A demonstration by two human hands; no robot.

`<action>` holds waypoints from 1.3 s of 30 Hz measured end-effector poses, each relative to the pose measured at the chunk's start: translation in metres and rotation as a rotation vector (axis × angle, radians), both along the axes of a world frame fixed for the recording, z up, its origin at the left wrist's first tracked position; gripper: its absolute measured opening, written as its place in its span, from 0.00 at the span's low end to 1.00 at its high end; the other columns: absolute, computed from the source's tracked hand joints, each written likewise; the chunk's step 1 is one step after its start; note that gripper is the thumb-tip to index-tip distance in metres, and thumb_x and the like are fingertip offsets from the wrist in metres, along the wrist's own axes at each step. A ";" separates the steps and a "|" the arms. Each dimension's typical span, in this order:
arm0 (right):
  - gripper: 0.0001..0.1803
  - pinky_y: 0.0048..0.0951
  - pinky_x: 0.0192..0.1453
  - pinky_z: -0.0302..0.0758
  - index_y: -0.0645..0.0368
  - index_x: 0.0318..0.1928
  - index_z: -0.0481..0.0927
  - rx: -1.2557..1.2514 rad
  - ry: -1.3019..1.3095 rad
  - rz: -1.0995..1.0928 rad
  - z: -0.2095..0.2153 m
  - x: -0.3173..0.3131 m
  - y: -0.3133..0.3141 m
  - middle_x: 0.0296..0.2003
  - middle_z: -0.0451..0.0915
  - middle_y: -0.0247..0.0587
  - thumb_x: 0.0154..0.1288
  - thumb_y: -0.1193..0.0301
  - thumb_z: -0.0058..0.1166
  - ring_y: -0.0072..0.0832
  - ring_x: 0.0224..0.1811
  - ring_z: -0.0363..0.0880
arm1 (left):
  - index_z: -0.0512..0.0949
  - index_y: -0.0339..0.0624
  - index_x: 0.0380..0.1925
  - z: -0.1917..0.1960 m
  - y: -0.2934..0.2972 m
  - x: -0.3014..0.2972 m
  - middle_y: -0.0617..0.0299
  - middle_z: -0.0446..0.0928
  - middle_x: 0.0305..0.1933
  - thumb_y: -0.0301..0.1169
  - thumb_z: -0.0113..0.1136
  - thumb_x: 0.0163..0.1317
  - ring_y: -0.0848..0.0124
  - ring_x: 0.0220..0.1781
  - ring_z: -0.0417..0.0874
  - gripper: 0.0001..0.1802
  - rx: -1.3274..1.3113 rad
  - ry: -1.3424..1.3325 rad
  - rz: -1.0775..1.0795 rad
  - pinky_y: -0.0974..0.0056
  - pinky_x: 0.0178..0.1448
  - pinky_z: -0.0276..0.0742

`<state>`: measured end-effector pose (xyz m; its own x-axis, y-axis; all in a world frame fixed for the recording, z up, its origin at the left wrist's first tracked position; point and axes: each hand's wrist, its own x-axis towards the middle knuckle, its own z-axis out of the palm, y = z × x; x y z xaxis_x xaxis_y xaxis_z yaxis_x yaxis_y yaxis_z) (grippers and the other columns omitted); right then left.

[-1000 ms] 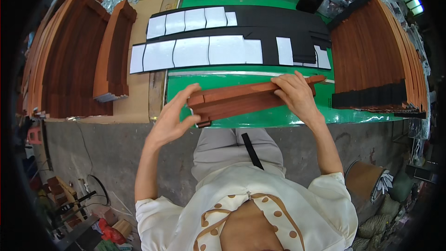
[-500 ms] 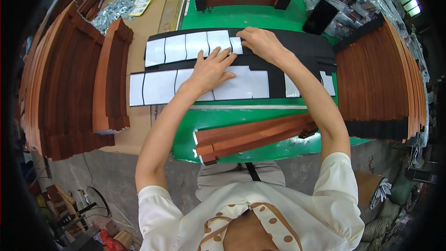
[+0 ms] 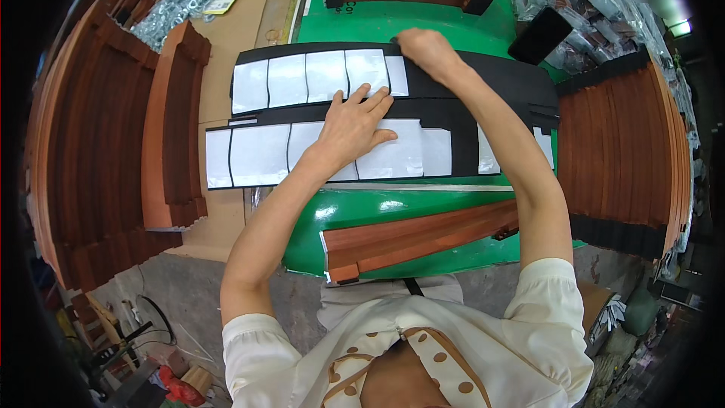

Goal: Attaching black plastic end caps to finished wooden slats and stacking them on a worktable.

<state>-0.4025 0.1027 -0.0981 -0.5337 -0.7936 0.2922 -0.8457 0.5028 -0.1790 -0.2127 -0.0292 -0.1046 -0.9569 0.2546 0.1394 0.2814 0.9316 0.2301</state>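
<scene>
Head: L hand [image 3: 350,130] spread on wht sheets [image 3: 365,68]; R hand [image 3: 428,53] curled, hold unclear.

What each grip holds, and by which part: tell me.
Left grip: nothing held, spread over white rectangular panels. Right grip: at the far edge of the upper black sheet; whether it pinches anything cannot be told.

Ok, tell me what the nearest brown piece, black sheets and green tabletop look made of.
Brown piece: probably wood or wood-look board, satin, going by its faintly streaked surface.
Black sheets: likely foam or rubber, matt, as they show almost no shine.
Green tabletop: perhaps paint or plastic film over a hidden base, glossy, since it throws bright highlights.
</scene>
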 end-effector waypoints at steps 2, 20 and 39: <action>0.08 0.42 0.36 0.76 0.64 0.28 0.77 -0.228 -0.051 0.001 0.006 -0.002 0.003 0.27 0.78 0.56 0.58 0.72 0.48 0.50 0.30 0.79 | 0.71 0.43 0.56 -0.007 -0.002 0.000 0.60 0.65 0.65 0.50 0.59 0.55 0.56 0.67 0.63 0.32 0.031 -0.014 0.002 0.40 0.62 0.63; 0.17 0.29 0.46 0.81 0.68 0.54 0.69 -0.813 -1.543 -0.004 0.086 0.262 0.125 0.39 0.76 0.41 0.70 0.71 0.43 0.27 0.37 0.80 | 0.80 0.35 0.40 0.034 0.024 0.240 0.60 0.79 0.39 0.23 0.64 0.51 0.72 0.37 0.77 0.14 1.207 0.081 0.399 0.70 0.44 0.73; 0.11 0.22 0.42 0.75 0.64 0.43 0.79 -0.635 -0.843 0.140 0.085 0.296 0.088 0.39 0.78 0.37 0.58 0.79 0.57 0.25 0.38 0.77 | 0.77 0.34 0.43 0.041 0.028 0.234 0.59 0.77 0.43 0.29 0.64 0.56 0.71 0.43 0.74 0.16 0.948 0.210 0.350 0.68 0.49 0.70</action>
<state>-0.1063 0.1904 -0.0126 -0.6726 -0.6956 0.2526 -0.3689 0.0192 -0.9293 0.0216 -0.0013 -0.0634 -0.8894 -0.3354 0.3106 0.1486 0.4305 0.8903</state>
